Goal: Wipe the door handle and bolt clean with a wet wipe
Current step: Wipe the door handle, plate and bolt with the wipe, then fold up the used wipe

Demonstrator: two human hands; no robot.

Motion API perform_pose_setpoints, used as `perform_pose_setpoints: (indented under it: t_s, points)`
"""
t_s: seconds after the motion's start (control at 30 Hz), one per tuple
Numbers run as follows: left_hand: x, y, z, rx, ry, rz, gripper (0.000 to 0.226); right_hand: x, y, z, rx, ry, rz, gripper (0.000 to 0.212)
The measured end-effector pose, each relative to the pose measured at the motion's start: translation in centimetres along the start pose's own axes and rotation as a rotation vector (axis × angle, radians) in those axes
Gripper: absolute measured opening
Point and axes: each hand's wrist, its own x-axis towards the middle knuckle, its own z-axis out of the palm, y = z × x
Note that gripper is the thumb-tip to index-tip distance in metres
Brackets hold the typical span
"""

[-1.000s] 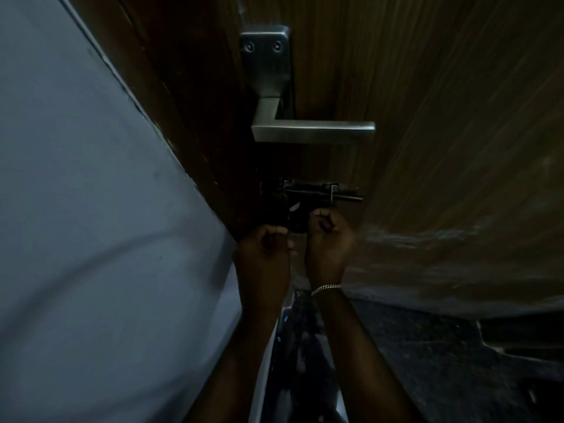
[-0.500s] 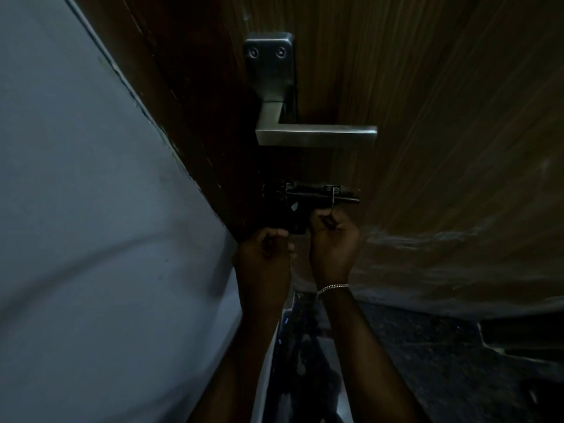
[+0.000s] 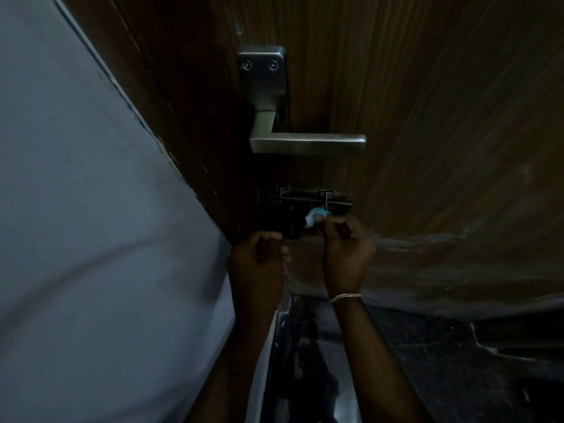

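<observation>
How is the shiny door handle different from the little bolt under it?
The door handle is pale silver metal; the bolt is dark, almost black. The door handle is bigger and sits higher; the bolt is smaller and lower. Nothing touches the door handle, while the right hand presses a wet wipe against the bolt. Both are fixed to the wooden door.

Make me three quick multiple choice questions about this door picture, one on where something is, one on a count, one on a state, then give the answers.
1. Where is the bolt relative to the door handle?
A. above it
B. below it
C. to its right, level with it

2. How many screws show at the top of the handle plate?
A. two
B. four
C. none

3. What is the right hand doing?
A. hanging open
B. pressing down the handle
C. pinching a wet wipe at the bolt

Answers: 1 B, the dark bolt sits under the lever. 2 A, two screw heads side by side. 3 C, the pale wipe shows at its fingertips against the bolt.
</observation>
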Motion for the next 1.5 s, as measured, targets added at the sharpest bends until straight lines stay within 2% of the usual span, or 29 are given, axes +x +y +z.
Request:
perform_pose_setpoints:
  t_s: [0.13, 0.2, 0.37, 0.43, 0.63, 0.77, 0.83, 0.9, 0.97, 1.1, 1.2, 1.37, 1.5]
  points:
    - [-0.1, 0.3, 0.2, -0.029, -0.024, 0.005, 0.03, 0.2, 0.4, -1.9, -0.017, 0.122, 0.003, 0.012]
    - [-0.1, 0.5, 0.2, -0.032, -0.026, 0.027, 0.029, 0.6, 0.3, -2.3, -0.006, 0.124, 0.009, 0.011]
    - [-0.7, 1.9, 0.2, -0.051, -0.084, 0.018, 0.027, 1.1, -0.9, -4.3, 0.222, 0.285, 0.228, 0.011]
    - [-1.1, 2.8, 0.3, -0.062, -0.129, 0.015, 0.026, 1.0, -2.1, -5.3, 0.281, 0.299, 0.271, 0.01]
    - [-3.2, 5.9, 1.2, -0.018, -0.281, 0.062, 0.013, -0.3, -7.7, -7.9, 0.34, 0.025, 0.242, 0.011]
    - [-5.2, 7.5, 1.3, 0.011, -0.469, 0.09, 0.039, -2.1, -10.9, -9.6, 0.308, -0.153, 0.268, 0.016]
    - [-6.6, 8.0, 1.0, -0.023, -0.517, 0.088, 0.035, -3.0, -12.1, -10.6, 0.349, -0.23, 0.316, 0.014]
    - [-8.0, 8.2, 0.6, -0.02, -0.488, 0.135, 0.026, -3.6, -13.0, -11.4, 0.364, -0.282, 0.348, 0.007]
    - [-9.2, 8.1, -0.2, -0.012, -0.391, 0.16, 0.019, -4.2, -13.8, -12.2, 0.37, -0.321, 0.385, 0.009]
    - [-12.1, 7.9, -3.0, -0.01, -0.226, 0.112, 0.011, -5.8, -15.6, -13.7, 0.3, -0.491, 0.394, 0.015]
    - [-14.7, 7.6, -5.5, -0.032, -0.164, 0.083, 0.01, -7.7, -16.6, -13.8, 0.303, -0.639, 0.427, 0.028]
    - [-19.6, 5.8, -11.6, -0.061, -0.04, 0.016, 0.023, -13.2, -17.8, -12.3, 0.22, -0.862, 0.411, 0.032]
    - [-24.4, 3.1, -17.4, -0.07, 0.136, -0.08, 0.013, -19.7, -18.0, -10.8, 0.251, -1.071, 0.511, 0.017]
